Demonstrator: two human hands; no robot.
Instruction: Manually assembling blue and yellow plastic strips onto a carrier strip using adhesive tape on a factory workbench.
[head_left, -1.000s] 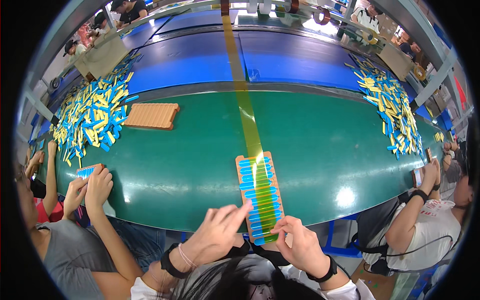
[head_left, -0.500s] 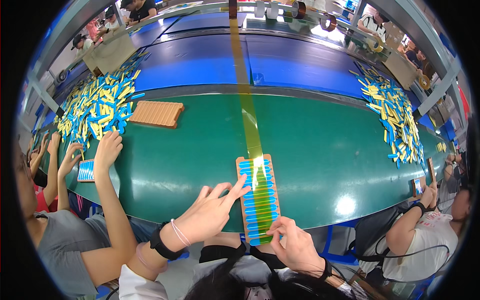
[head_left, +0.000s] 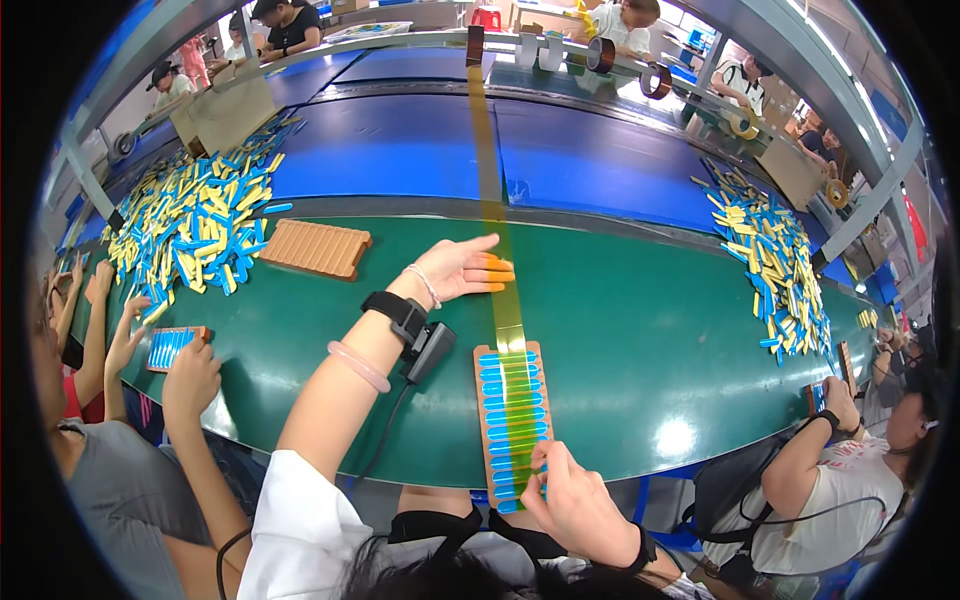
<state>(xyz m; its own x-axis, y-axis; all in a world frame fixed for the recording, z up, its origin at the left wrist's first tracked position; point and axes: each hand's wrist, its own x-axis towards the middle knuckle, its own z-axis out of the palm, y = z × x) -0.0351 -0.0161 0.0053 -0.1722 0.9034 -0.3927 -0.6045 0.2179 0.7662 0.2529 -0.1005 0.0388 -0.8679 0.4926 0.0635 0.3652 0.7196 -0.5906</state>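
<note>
A brown grooved tray (head_left: pixel 484 412) lies lengthwise before me, a row of blue strips (head_left: pixel 493 419) set across its grooves. Transparent amber tape (head_left: pixel 489 165) runs from a roll (head_left: pixel 474 46) on the overhead bar down onto the tray and over the strips. My left hand (head_left: pixel 462 268) is beyond the tray's far end, fingers stretched out flat behind the tape, which shows them orange. At the tray's near right edge, my right hand (head_left: pixel 575 492) is closed with curled fingers. What its fingertips hold, if anything, is hidden.
Piles of blue and yellow strips lie at left (head_left: pixel 195 225) and right (head_left: pixel 770 265) on the green table (head_left: pixel 620 300). A second brown tray (head_left: pixel 315 248) sits near the left pile. Co-workers handle trays on both sides. A black cable (head_left: pixel 385 440) hangs by my left forearm.
My left hand has left the strips and moved forward, away from me, to behind the hanging tape. My right hand stays by the tray's near end. The tray appears slightly lower in view.
</note>
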